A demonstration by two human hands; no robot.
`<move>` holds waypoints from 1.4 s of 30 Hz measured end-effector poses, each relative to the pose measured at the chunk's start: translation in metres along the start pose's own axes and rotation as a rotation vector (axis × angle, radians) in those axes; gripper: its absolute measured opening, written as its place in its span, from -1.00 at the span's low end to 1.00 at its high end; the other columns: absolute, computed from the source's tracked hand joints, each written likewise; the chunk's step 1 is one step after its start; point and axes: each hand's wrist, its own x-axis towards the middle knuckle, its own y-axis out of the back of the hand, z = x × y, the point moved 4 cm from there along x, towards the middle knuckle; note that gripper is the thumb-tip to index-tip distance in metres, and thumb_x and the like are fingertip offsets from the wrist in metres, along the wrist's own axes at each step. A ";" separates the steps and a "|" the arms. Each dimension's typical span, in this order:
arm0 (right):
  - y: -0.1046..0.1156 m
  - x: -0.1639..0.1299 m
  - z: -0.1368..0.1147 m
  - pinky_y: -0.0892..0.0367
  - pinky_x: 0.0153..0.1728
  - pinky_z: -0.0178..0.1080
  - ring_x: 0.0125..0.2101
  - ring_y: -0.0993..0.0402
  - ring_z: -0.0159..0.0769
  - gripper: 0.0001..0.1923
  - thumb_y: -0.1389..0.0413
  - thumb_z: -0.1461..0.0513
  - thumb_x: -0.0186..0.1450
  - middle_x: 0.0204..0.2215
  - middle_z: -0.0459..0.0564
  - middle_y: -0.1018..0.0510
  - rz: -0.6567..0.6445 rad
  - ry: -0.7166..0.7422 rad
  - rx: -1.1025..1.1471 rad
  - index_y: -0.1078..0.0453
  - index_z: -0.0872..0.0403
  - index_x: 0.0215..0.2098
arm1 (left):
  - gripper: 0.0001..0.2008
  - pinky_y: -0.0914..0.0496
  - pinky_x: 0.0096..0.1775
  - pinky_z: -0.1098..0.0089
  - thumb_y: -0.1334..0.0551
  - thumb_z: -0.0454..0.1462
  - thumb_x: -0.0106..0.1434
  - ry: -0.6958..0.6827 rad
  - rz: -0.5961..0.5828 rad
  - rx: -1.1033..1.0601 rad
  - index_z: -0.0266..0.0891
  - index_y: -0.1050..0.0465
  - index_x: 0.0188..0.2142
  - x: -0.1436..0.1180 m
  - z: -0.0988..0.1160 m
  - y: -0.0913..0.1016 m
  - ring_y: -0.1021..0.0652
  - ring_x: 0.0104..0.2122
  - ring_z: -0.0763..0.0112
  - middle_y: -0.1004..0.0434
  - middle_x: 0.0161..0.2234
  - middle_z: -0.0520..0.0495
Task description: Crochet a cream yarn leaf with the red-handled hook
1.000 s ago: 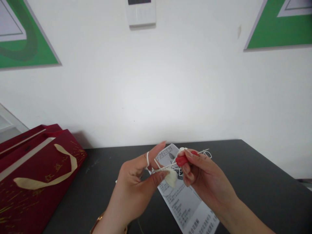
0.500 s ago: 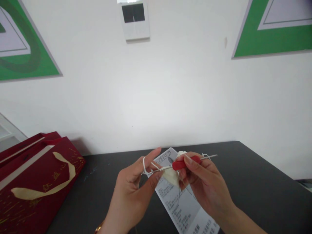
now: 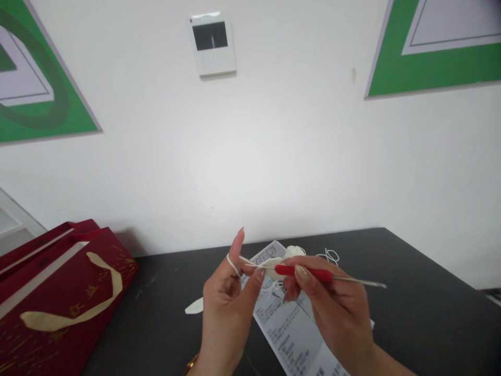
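Observation:
My right hand [image 3: 336, 305] grips the red handle of a double-ended crochet hook [image 3: 303, 272], whose bare metal end points out to the right. The hook's other end reaches left to a small off-white crochet piece [image 3: 273, 265], pinched by the thumb and fingers of my left hand [image 3: 229, 300]. White yarn [image 3: 234, 265] loops around my raised left index finger and runs to the hook tip. Behind my right hand sits part of a white yarn ball [image 3: 295, 251], with loose strands nearby. The exact stitch at the hook tip is too small to make out.
A printed sheet [image 3: 287, 329] lies under my hands on the dark table [image 3: 164, 308]. Left of my left wrist is a flat off-white leaf-shaped piece [image 3: 194, 306]. Dark red gift bags [image 3: 97, 277] stand at the left. The white wall [image 3: 250, 156] rises behind the table.
Both hands have shifted slightly to the right, and my left index finger is more upright. The hook lies at a different slant, tipped down to the right. The leaf-shaped piece has come into view.

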 end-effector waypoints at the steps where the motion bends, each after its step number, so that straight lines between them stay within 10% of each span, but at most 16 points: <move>1: 0.000 -0.003 -0.006 -0.41 -0.50 -0.34 -0.51 -0.48 -0.35 -0.78 -0.12 0.35 0.27 -0.48 -0.03 -0.59 -0.033 0.127 -0.137 -0.55 -0.01 -0.19 | -0.47 -0.37 -0.25 0.53 -0.39 -0.34 0.08 0.053 -0.022 -0.061 -0.04 -0.44 0.07 0.001 -0.002 -0.002 -0.44 -0.45 0.57 -0.42 -0.50 0.15; 8: -0.004 -0.022 -0.024 -0.46 -0.47 -0.21 -0.47 -0.53 -0.18 -0.33 -0.14 0.43 0.20 -0.39 0.10 -0.66 -0.344 0.889 -0.730 -0.19 0.06 0.26 | -0.43 -0.35 -0.28 0.50 -0.39 -0.41 0.06 0.253 -0.191 -0.288 -0.12 -0.43 0.08 0.005 0.007 0.000 -0.43 -0.50 0.60 -0.41 -0.51 0.14; 18: 0.004 0.009 -0.019 -0.30 -0.47 -0.25 -0.44 -0.40 -0.30 -0.82 -0.14 0.28 0.29 -0.41 0.01 -0.55 -0.331 0.246 -0.097 -0.56 -0.02 -0.19 | -0.56 -0.28 -0.39 0.50 -0.46 -0.39 -0.05 0.274 -0.380 -0.140 -0.13 -0.60 -0.12 0.009 0.026 0.017 -0.41 -0.50 0.56 -0.46 -0.53 0.07; 42: 0.011 0.017 -0.015 -0.25 -0.49 -0.26 -0.47 -0.31 -0.31 -0.87 -0.18 0.17 0.27 -0.53 -0.03 -0.53 -0.334 0.063 0.091 -0.58 -0.02 -0.30 | -0.63 -0.28 -0.38 0.47 -0.45 -0.41 -0.15 0.372 -0.445 -0.097 -0.13 -0.67 -0.27 0.003 0.039 0.024 -0.39 -0.49 0.50 -0.41 -0.57 0.05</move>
